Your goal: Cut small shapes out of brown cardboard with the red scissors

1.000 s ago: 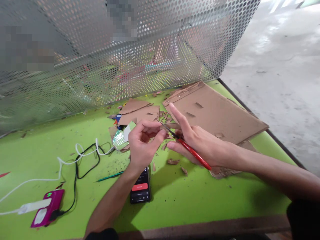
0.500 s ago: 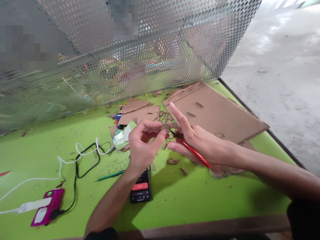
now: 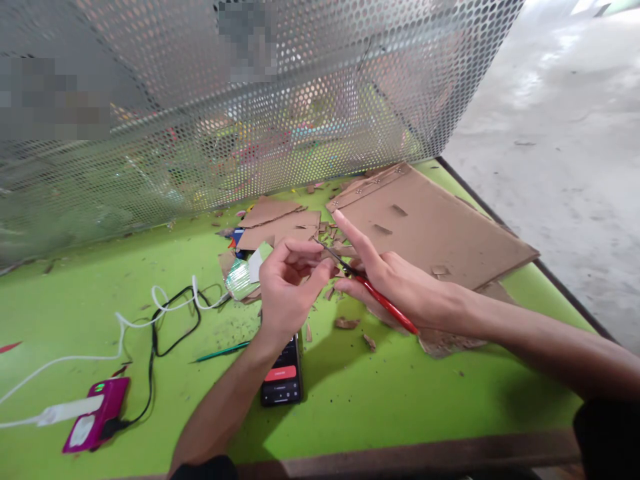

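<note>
My left hand point(image 3: 296, 285) is closed in a pinch above the table, its thumb and fingertips on a small piece of cardboard point(image 3: 346, 251) that is mostly hidden. In my right hand point(image 3: 400, 277) are scissors with red handles point(image 3: 387, 305). Their dark blades point up and left, right at the left fingertips. My right index finger stretches out past the handles. Small cardboard scraps point(image 3: 347, 323) lie beneath and around both hands. A phone point(image 3: 281, 377) with a lit screen rests under my left wrist.
A large cardboard sheet point(image 3: 430, 227) lies at the right, with smaller cardboard pieces point(image 3: 280, 227) behind my left hand. On the left are a green pencil-like stick point(image 3: 220, 351), white and black cables point(image 3: 153, 333) and a magenta device point(image 3: 97, 413). A perforated metal panel point(image 3: 280, 147) stands across the back.
My right index finger has dipped slightly down and left, and the scissor handles have shifted a little left. My left hand stays nearly in place.
</note>
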The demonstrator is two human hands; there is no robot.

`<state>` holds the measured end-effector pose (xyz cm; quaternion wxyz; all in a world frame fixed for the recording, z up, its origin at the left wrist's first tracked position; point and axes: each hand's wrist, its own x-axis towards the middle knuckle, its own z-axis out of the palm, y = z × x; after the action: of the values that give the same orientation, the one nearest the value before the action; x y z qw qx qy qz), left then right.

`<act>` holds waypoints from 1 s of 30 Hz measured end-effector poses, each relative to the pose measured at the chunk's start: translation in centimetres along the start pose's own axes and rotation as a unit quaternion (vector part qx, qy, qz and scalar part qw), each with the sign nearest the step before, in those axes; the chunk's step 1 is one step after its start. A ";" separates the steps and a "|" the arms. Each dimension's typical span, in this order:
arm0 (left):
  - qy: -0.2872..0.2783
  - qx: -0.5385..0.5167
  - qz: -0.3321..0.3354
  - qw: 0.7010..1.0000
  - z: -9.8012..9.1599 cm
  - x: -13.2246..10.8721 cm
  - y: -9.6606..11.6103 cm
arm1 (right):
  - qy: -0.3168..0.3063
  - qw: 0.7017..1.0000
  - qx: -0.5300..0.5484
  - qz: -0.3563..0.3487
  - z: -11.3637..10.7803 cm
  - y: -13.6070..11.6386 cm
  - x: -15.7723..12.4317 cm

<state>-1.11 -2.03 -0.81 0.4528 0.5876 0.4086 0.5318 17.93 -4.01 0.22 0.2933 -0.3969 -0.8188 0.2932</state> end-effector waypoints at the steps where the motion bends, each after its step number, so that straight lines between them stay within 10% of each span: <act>1: 0.000 0.003 -0.001 1.000 0.0 0.0 0.0 | 0.001 1.000 0.000 0.000 0.0 0.0 0.0; 30: 0.093 -0.049 0.044 0.993 -1.4 1.3 -0.1 | 0.023 0.999 0.025 -0.008 -0.4 0.7 0.2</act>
<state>-2.34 -0.62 -0.57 0.4168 0.5300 0.3962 0.6232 18.48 -3.38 0.04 0.3239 -0.3898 -0.8073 0.3024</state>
